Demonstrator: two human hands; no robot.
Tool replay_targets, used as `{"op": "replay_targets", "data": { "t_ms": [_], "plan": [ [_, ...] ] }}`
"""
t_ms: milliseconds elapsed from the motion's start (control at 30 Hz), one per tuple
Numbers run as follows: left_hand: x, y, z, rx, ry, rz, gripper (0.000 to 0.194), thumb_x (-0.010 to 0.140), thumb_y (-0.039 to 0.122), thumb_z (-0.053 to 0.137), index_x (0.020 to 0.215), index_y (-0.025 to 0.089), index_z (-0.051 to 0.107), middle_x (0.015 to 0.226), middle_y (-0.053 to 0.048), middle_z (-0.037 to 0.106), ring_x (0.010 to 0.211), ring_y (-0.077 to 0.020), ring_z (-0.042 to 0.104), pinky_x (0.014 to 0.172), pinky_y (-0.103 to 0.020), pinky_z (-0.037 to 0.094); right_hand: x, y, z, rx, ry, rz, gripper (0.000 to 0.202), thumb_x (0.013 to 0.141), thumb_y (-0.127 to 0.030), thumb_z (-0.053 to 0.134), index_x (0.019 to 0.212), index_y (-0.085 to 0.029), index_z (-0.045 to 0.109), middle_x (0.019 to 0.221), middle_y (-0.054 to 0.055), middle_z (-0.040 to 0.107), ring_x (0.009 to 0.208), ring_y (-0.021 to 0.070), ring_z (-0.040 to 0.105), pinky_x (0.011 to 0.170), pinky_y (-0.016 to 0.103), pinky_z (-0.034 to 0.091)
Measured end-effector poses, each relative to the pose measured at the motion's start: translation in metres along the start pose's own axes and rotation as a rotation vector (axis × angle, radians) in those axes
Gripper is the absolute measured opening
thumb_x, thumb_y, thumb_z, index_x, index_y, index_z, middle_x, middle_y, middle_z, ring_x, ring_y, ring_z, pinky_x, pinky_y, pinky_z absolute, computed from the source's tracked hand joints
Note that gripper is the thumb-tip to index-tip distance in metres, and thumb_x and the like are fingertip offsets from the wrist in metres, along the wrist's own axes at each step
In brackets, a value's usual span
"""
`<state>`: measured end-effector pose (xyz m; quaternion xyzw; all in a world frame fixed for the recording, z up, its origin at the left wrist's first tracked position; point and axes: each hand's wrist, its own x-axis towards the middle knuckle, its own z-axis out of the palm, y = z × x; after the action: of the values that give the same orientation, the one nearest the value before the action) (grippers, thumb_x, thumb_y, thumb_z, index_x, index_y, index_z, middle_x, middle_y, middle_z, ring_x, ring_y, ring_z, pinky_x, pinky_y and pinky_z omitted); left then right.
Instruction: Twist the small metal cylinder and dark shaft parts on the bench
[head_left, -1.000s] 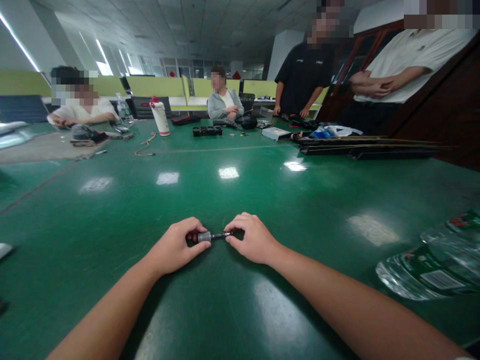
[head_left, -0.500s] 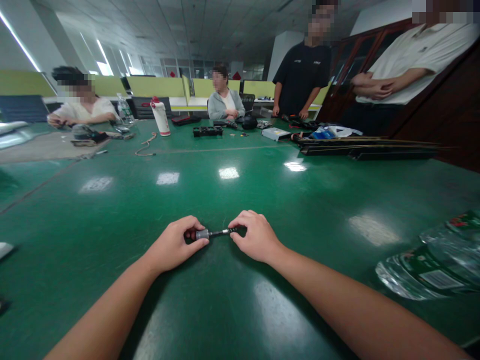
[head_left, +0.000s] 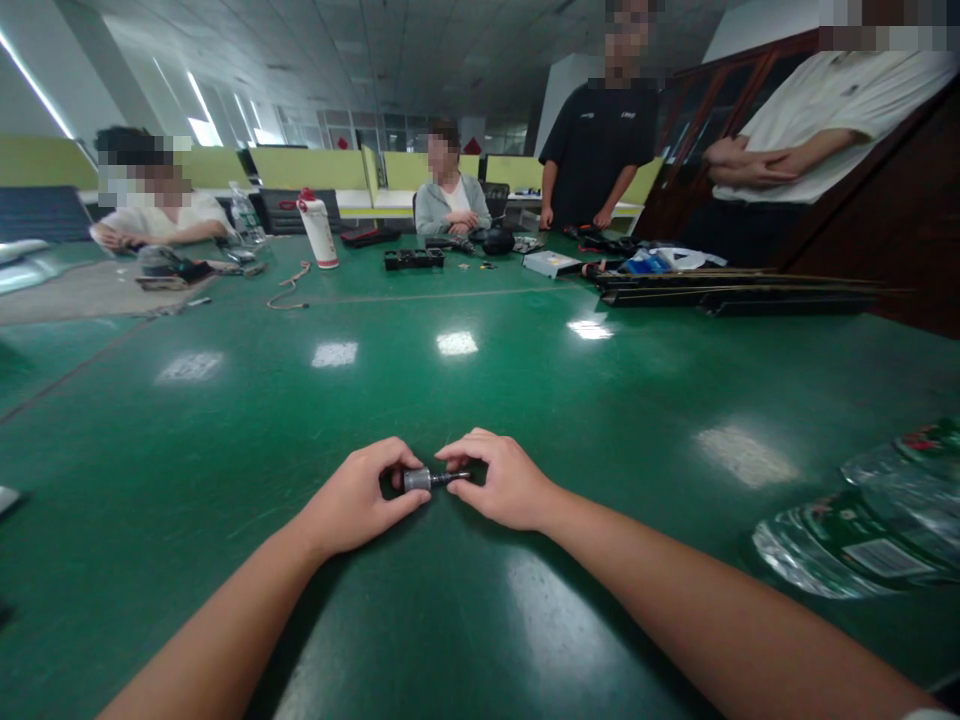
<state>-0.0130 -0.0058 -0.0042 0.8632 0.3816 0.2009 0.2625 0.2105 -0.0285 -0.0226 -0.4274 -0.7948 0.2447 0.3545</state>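
Observation:
Low over the green table (head_left: 420, 400), my left hand (head_left: 367, 497) grips a grey metal cylinder (head_left: 417, 480) between thumb and fingers. From the cylinder's right end a thin dark shaft (head_left: 448, 478) with ridges points to the right. My right hand (head_left: 502, 482) is curved around the shaft's free tip, its thumb below and its fingers above. A gap shows between that thumb and the index finger, and the thumb tip is close to the shaft. Whether it touches cannot be made out.
Clear plastic bottles (head_left: 847, 540) lie at the right. Across the table stand a white bottle (head_left: 320, 235), a black part (head_left: 414, 259), a silver box (head_left: 553, 264) and long dark bars (head_left: 675, 290). Several people are at the far side.
My left hand has moved slightly right with the cylinder. My right hand's fingers have spread from their pinch on the shaft and shifted left. Less of the shaft's length shows.

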Motion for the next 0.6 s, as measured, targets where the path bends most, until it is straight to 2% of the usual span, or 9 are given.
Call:
{"op": "replay_targets", "data": {
  "t_ms": [267,600],
  "plan": [
    [-0.0002,-0.0023,-0.0003,-0.008,-0.004,-0.007,0.017,0.082,0.032,0.066,0.091,0.018,0.062,0.080,0.000,0.061,0.071,-0.0157,0.057,0.066,-0.026,0.044,0.0015,-0.0012,0.0001,-0.081,-0.035,-0.024,0.026,0.073,-0.011,0.073,0.098,-0.017,0.071,0.090,0.004,0.069,0.085,0.0182,0.058,0.080,0.032,0.046],
    [0.0023,-0.0009,-0.0006,-0.003,-0.009,-0.019,0.018,0.082,0.033,0.065,0.092,0.018,0.063,0.079,0.000,0.061,0.071,-0.0158,0.058,0.065,-0.026,0.044,0.0001,0.0001,0.0006,-0.120,-0.089,-0.023,0.026,0.077,-0.019,0.074,0.103,-0.020,0.072,0.097,0.005,0.070,0.091,0.0196,0.058,0.084,0.035,0.045]
  ]
}}
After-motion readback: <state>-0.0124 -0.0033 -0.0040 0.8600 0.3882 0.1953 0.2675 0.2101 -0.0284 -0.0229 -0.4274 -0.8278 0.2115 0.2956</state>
